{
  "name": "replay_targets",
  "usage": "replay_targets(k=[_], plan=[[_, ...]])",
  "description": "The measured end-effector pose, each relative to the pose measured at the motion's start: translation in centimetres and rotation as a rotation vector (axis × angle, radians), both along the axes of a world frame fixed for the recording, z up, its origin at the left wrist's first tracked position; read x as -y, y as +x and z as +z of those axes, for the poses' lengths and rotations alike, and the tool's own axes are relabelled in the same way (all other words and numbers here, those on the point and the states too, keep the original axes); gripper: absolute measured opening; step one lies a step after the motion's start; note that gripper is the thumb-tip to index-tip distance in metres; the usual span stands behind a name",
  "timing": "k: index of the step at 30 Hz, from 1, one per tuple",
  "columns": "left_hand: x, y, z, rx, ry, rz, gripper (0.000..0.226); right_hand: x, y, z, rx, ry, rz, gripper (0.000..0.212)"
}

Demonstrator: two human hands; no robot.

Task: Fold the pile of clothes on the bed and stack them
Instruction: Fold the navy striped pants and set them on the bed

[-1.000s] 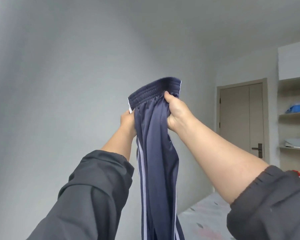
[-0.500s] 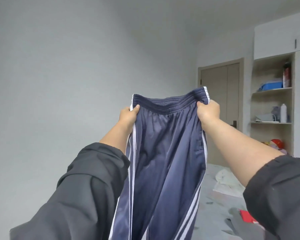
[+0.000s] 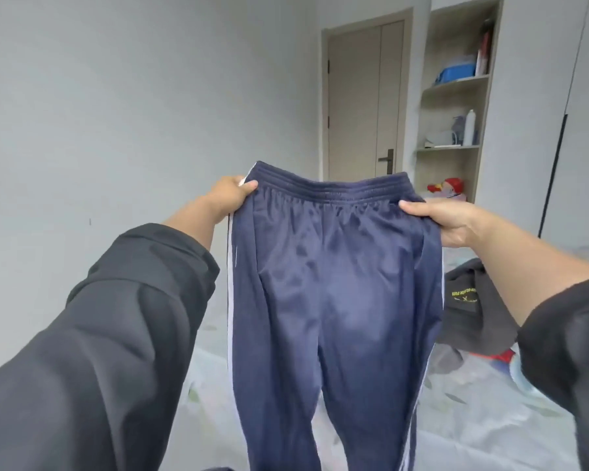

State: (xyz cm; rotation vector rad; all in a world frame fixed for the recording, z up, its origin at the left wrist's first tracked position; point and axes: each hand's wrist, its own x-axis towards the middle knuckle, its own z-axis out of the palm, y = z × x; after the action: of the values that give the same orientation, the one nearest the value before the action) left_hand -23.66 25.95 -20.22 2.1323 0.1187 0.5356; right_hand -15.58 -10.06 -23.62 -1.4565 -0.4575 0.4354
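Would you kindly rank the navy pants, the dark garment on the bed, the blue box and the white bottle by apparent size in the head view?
1. navy pants, held nearest the camera
2. dark garment
3. blue box and white bottle: alike, unranked

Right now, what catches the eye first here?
Centre frame hang navy blue shiny track trousers with white side stripes, spread at the waistband between the left hand and right hand. Behind, at right, a dark grey garment with yellow print lies on the pale patterned bed sheet.
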Motion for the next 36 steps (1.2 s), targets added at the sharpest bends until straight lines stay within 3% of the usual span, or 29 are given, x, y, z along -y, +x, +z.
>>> replay_targets(k=[2,5,8,10,13,16,19,21,22,24,26,28,30,32,33,36], plan=[[-0.4,1.9,-1.4,-0.010,0.111,0.019,0.023,-0.5,1.5,-2.1,-0.030,-0.076,0.035,0.032],[-0.9,4.6,-4.2,-0.066,0.157,0.006,0.028,-1.2,4.2,-4.6,-0.079,0.018,-0.065,0.038],[-1.8,8.0,-6.9,-0.089,0.264,0.038,0.042,-1.5,6.7,-6.9,-0.140,0.004,-0.146,0.029],[-2.2,10.5,-8.9,-0.122,0.412,0.074,0.042,-2.1,8.7,-8.7,-0.060,-0.035,-0.256,0.021],[-1.9,14.2,-11.7,-0.142,0.673,0.163,0.022,-3.8,11.4,-11.2,0.113,-0.038,-0.521,0.016],[-1.3,17.5,-14.8,-0.375,0.845,0.184,0.025,-3.8,15.3,-13.9,0.243,-0.550,-0.610,0.029],[-1.2,21.3,-19.4,-0.520,0.735,0.113,0.041,-3.5,18.5,-17.6,0.245,-1.036,-0.550,0.045],[-0.4,23.5,-21.9,-0.527,0.474,0.171,0.041,-3.8,20.3,-19.2,0.252,-1.053,-0.560,0.043],[0.0,24.7,-22.9,-0.514,0.310,0.202,0.041,-3.9,21.9,-20.0,0.252,-1.005,-0.589,0.042],[0.3,27.8,-24.7,-0.422,-0.148,0.240,0.037,-4.8,24.4,-20.7,0.140,-0.722,-0.685,0.038],[0.4,30.5,-25.3,-0.254,-0.333,0.281,0.024,-5.9,26.7,-21.0,-0.034,-0.406,-0.787,0.029],[1.0,32.5,-25.1,-0.136,-0.301,0.323,0.021,-6.9,28.7,-21.1,0.073,-0.361,-0.889,0.022],[1.9,33.5,-25.3,-0.093,-0.174,0.260,0.034,-7.2,29.7,-21.8,0.291,-0.521,-0.944,0.022],[3.2,33.9,-27.4,-0.206,-0.118,0.094,0.071,-7.8,29.2,-24.3,0.397,-0.655,-0.808,0.062],[3.8,33.8,-29.3,-0.306,-0.021,0.018,0.079,-8.2,28.6,-26.3,0.445,-0.759,-0.711,0.076],[4.8,33.1,-36.6,-0.608,0.414,-0.161,0.069,-8.7,26.5,-33.4,0.584,-1.272,-0.367,0.071]])
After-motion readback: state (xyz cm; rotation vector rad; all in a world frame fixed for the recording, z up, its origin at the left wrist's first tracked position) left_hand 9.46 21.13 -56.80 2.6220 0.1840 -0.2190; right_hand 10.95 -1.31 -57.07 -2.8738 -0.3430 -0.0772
